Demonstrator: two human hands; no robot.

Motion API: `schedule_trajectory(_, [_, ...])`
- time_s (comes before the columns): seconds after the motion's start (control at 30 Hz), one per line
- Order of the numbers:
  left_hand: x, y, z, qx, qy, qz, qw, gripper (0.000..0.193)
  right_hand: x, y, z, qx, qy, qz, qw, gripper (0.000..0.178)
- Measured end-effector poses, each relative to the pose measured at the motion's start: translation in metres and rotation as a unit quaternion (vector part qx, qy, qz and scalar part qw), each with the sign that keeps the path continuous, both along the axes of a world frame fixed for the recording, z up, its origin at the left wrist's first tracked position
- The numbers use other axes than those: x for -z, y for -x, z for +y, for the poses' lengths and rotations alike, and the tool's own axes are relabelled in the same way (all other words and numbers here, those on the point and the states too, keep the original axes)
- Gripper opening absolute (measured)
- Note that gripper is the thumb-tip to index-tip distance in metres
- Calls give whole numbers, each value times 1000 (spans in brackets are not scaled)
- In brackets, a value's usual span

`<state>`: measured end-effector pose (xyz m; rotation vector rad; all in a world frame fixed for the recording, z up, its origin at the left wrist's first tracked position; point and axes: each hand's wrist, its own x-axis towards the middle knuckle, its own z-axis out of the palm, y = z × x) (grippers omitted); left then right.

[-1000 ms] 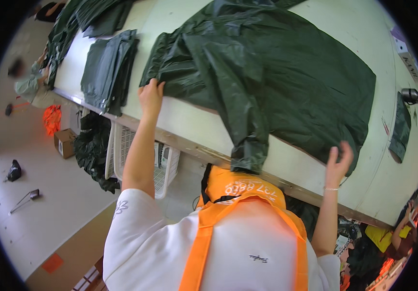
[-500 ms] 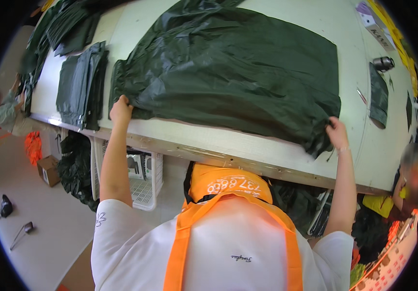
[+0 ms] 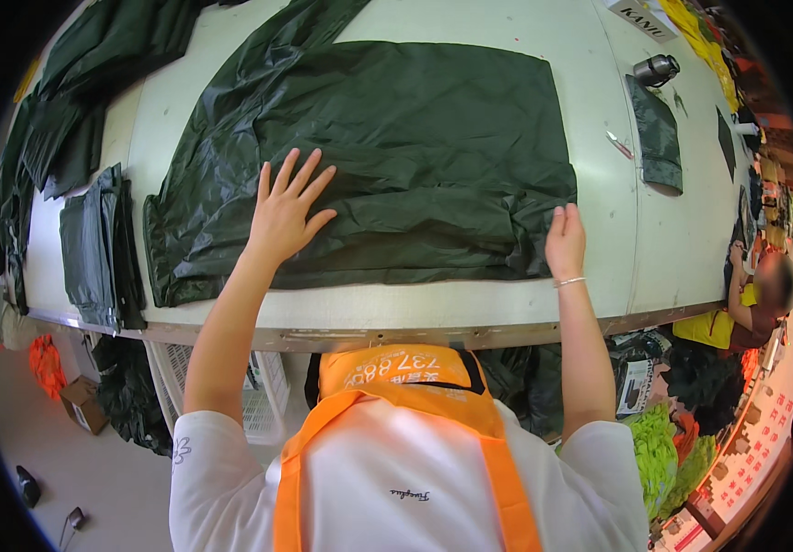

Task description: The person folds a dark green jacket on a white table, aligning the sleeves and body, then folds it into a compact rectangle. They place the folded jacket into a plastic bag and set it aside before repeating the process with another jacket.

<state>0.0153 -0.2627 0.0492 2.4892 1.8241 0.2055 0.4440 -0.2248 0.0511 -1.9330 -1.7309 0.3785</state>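
Note:
A dark green garment of shiny, rain-gear-like fabric [image 3: 433, 120] is spread over the white table [image 3: 396, 304], wrinkled along its near half. A long narrow part of it reaches to the far left. My left hand [image 3: 284, 213] is open on the garment, palm down with spread fingers, left of its middle. At the garment's near right edge is my right hand [image 3: 566, 244], its fingers drawn together on the fabric; part of that grip is hidden from view.
Folded dark green pieces [image 3: 100, 248] lie at the left, with a larger pile [image 3: 111, 55] beyond. On the right are a small cutter [image 3: 619, 144], a dark flask [image 3: 657, 70] and a green fabric piece [image 3: 656, 138]. A white crate [image 3: 263, 405] stands below the table edge. Another person [image 3: 769, 294] is at far right.
My left hand has let go of the garment's left corner and moved onto its middle, fingers spread. The near right corner, bunched before, now lies flatter, with my right hand at that edge.

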Motion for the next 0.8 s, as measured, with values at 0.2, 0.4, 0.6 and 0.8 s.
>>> schedule_trajectory(0.2, [59, 3, 32, -22, 45, -71, 996, 88, 6, -24, 32, 93, 91, -16, 991, 31])
schedule_trajectory(0.4, [26, 45, -11, -53, 65, -29, 996, 93, -14, 26, 23, -232, -44, -188, 953, 55])
schedule_trajectory(0.6, [53, 73, -15, -42, 131, -27, 990, 97, 10, 46, 15, -265, 203, -295, 895, 56])
schedule_trajectory(0.8, [60, 147, 141, -265, -107, -39, 957, 87, 17, 56, 210, -306, -40, -268, 913, 29])
